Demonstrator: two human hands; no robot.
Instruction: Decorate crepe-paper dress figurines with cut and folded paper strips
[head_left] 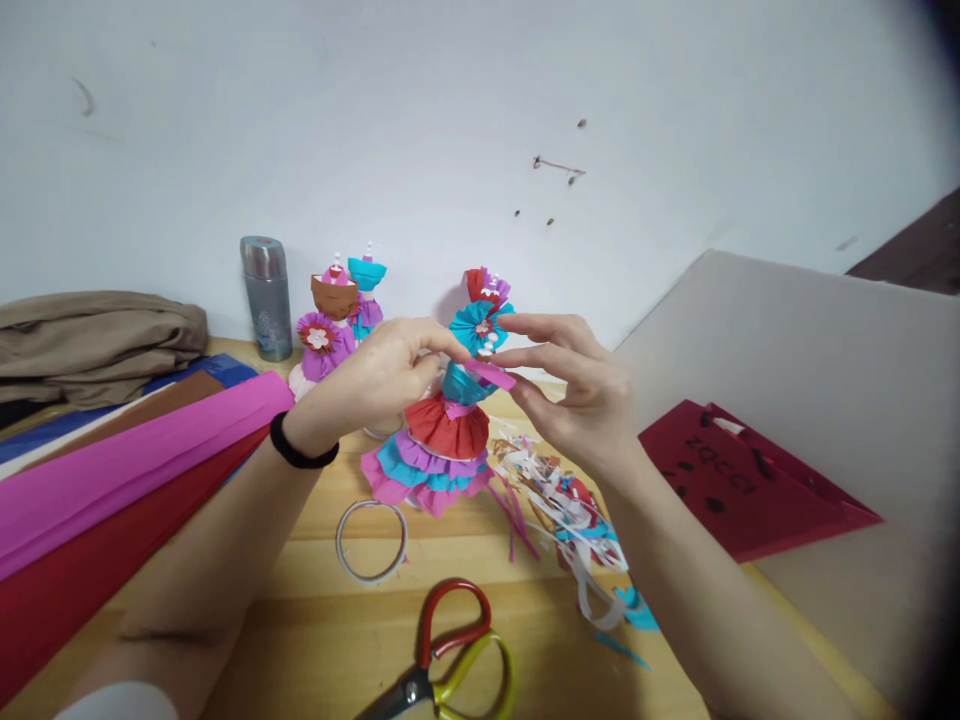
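Observation:
A doll figure (pixel 448 428) in a layered crepe paper dress of red, purple, blue and pink stands on the table, with a blue paper rosette (pixel 480 325) near its top. At its upper body a short pink paper strip (pixel 491 373) stretches between my hands. My left hand (pixel 394 368) pinches the strip's left end with closed fingertips. My right hand (pixel 574 385) holds the other end between thumb and a finger, its index finger stretched out by the rosette. My fingers partly hide the doll's chest.
Red-and-yellow-handled scissors (pixel 450 660) and a tape roll (pixel 372 541) lie in front. Paper scraps (pixel 570 510) are heaped on the right, before a red bag (pixel 750 485). More paper dolls (pixel 330 315) and a thermos (pixel 266 298) stand behind; crepe paper rolls (pixel 142 450) lie left.

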